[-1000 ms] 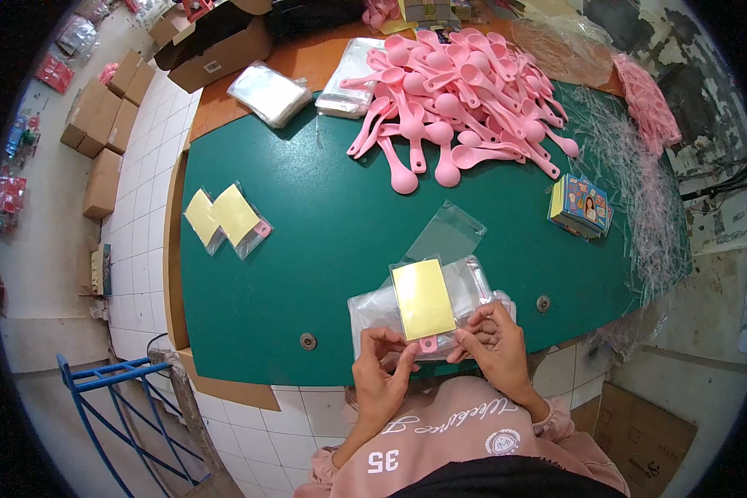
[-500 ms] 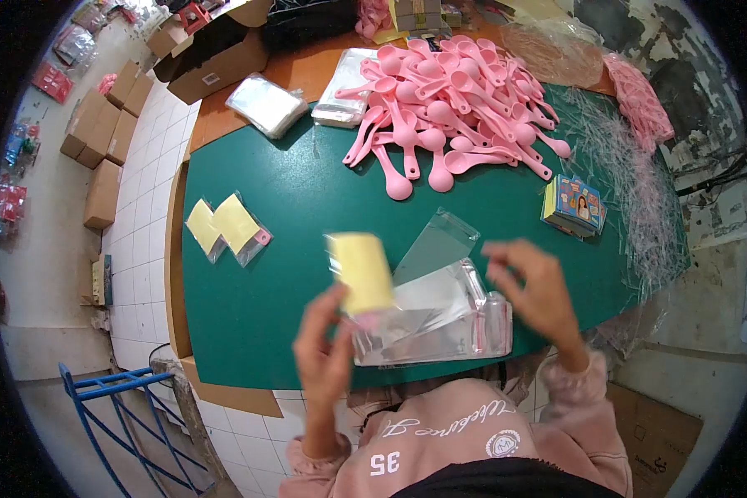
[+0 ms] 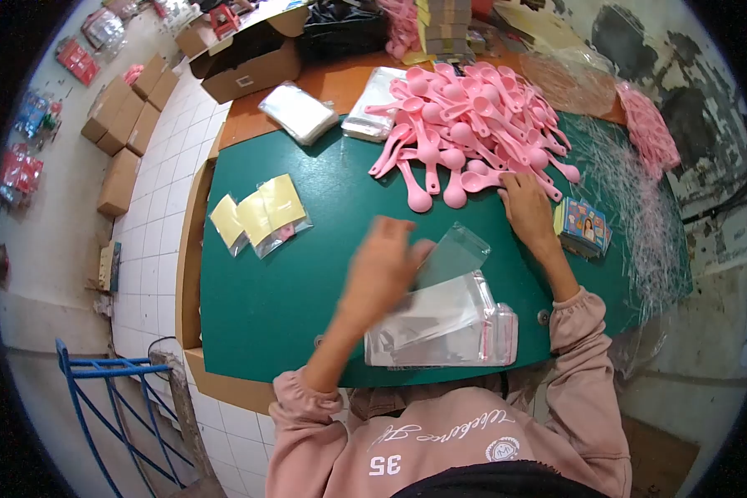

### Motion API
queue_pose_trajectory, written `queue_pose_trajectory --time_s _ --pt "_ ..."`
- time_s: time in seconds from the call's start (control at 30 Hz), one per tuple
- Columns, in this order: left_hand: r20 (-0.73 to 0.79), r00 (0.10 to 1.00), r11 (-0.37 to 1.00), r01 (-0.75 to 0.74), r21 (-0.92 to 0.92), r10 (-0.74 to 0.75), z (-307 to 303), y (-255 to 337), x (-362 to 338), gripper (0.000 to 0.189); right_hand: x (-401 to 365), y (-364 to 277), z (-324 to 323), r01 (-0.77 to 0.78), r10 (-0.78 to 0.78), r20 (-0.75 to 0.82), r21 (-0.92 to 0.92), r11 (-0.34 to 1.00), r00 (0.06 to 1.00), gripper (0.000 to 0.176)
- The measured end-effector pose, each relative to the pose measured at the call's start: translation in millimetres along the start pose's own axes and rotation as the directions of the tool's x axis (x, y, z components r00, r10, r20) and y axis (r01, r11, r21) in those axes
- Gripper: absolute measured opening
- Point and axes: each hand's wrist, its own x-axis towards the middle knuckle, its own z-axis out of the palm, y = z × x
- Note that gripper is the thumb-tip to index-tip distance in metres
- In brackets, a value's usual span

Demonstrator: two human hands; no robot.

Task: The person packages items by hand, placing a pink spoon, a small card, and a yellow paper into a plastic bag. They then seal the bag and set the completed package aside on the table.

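Observation:
My right hand is at the lower right edge of a heap of pink plastic spoons. Its fingers are closed on the handle of one pink spoon lying there. My left hand is smeared by motion over the table, beside a loose clear bag; whether it holds anything cannot be made out. Below it lies a stack of clear plastic bags near the table's front edge. On the left, several filled packets with pale yellow cards overlap one another.
A small stack of printed cards lies right of my right hand. More clear bags are at the back left, near an open cardboard box. Crumpled clear plastic covers the right side of the green table.
A yellow-card packet left my left hand and now lies with the others on the left. That hand has come back rightward. My right hand has reached forward to the spoons.

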Motion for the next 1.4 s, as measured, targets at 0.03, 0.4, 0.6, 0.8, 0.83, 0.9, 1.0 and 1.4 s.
queue_pose_trajectory --time_s 0.03,0.4,0.6,0.8,0.83,0.9,1.0,1.4 --pt "0.027 1.0 0.999 -0.011 0.03 0.01 20.1 12.4 0.0 0.045 -0.1 -0.4 1.5 0.01 -0.012 -0.026 -0.097 0.995 1.0 0.019" --pt "0.128 0.984 0.919 -0.063 -0.388 0.122 28.8 -19.4 22.8 0.023 -15.4 -10.4 -18.1 -0.223 0.149 0.238 0.323 0.92 0.96 0.024" --pt "0.078 0.992 0.65 -0.003 -0.76 0.096 38.4 -42.3 35.0 0.011 -16.0 -16.0 -31.3 -0.177 0.155 0.087 0.554 0.814 0.984 0.022" --pt "0.324 0.945 0.505 0.304 -0.808 -0.051 24.8 -35.8 37.3 0.021 -19.2 -25.6 -26.5 -0.15 0.242 0.003 0.792 0.591 0.97 0.022" --pt "0.314 0.949 0.511 0.284 -0.811 -0.029 26.5 -37.0 37.3 0.023 -18.8 -26.8 -25.1 -0.153 0.245 0.004 0.791 0.592 0.969 0.022" --pt "0.305 0.952 0.519 0.262 -0.814 -0.003 28.1 -36.2 37.3 0.025 -18.1 -29.4 -22.9 -0.052 0.261 -0.131 0.804 0.592 0.956 0.018" --pt "0.352 0.936 0.507 0.293 -0.81 0.021 28.5 -33.8 38.2 0.029 -19.5 -34.7 -22.0 0.047 0.248 -0.175 0.892 0.449 0.953 0.014" --pt "0.298 0.953 0.581 0.212 -0.786 0.055 34.9 -33.3 38.9 0.035 -27.2 -55.1 -18.0 -0.108 0.122 0.068 0.926 0.362 0.99 0.015"
